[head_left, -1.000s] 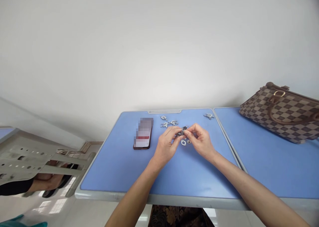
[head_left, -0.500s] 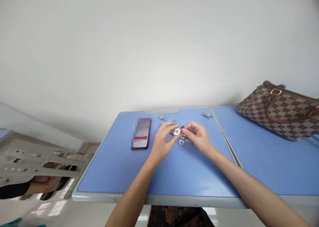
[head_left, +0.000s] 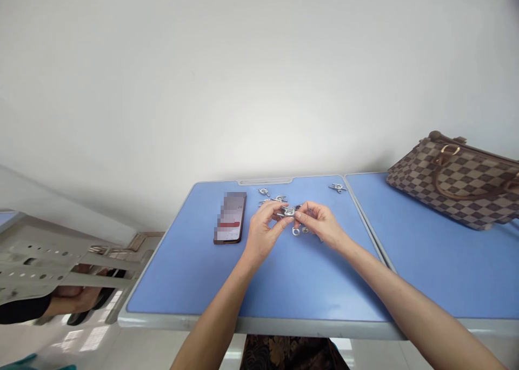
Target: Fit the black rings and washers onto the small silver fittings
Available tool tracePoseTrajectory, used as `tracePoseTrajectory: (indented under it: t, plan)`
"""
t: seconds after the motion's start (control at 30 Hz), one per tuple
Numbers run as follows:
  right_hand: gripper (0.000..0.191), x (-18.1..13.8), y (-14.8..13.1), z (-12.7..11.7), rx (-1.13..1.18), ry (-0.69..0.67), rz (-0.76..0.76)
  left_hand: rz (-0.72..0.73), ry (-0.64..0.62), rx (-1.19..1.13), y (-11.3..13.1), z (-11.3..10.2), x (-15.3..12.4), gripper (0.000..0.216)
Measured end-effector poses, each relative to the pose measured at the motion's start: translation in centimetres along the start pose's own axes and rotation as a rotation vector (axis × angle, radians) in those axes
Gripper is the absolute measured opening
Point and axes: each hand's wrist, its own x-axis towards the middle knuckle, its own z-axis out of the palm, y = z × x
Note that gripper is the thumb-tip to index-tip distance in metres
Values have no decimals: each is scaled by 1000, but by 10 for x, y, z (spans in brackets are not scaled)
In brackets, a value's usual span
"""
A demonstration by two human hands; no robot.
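Note:
Between my hands, just above the blue desk, is a small shiny metal piece with a looped plate and a rod-like part. My left hand pinches it from the left with thumb and fingers. From the right, the thumb and forefinger of my right hand close on its other end. Just below lies a flat metal ring plate, with other small metal bits partly hidden by my right hand. Behind my left fingers rest metal pieces of a similar look, and another metal piece sits farther back.
A phone lies left of my hands. One more metal piece is at the desk's back right corner. A checkered handbag stands on the adjoining desk. At left are a grey chair and part of another person.
The metal piece has been turned between my fingers, from its plate facing me to a flatter angle. My left fingers have lowered slightly, baring more of the pieces behind.

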Motion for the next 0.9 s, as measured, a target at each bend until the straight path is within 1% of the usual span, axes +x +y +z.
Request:
tracePoseTrajectory:
  t: [0.1,0.2,0.3,0.47,0.53,0.6,0.67,0.7,0.8,0.9]
  plan:
    - [38,0,1,0,32,-34,10,-69,36,-62,-3,3,-2,31]
    - [39,1,2,0,57,-39,24,-137,55,-153,-5,5,-3,36]
    - [40,2,4,0,57,-37,35,-193,29,-192,-3,5,-3,36]
    - [38,3,6,-2,3,-46,63,-229,-33,-234,0,4,-1,28]
    - [35,3,4,-5,-58,-6,74,-260,-49,-244,-2,4,0,26]
    - [31,3,0,-11,-95,79,68,-311,-85,-244,-6,4,1,25]
    - [28,3,-3,-19,-67,150,54,-344,-135,-213,-10,5,1,24]
    - [28,4,-5,-23,-34,159,48,-344,-158,-181,-11,4,1,23]
    - [29,4,-7,-32,35,144,27,-305,-233,-22,-13,3,0,22]
    - [33,4,-7,-33,120,74,33,-276,-341,112,-13,1,-2,20]
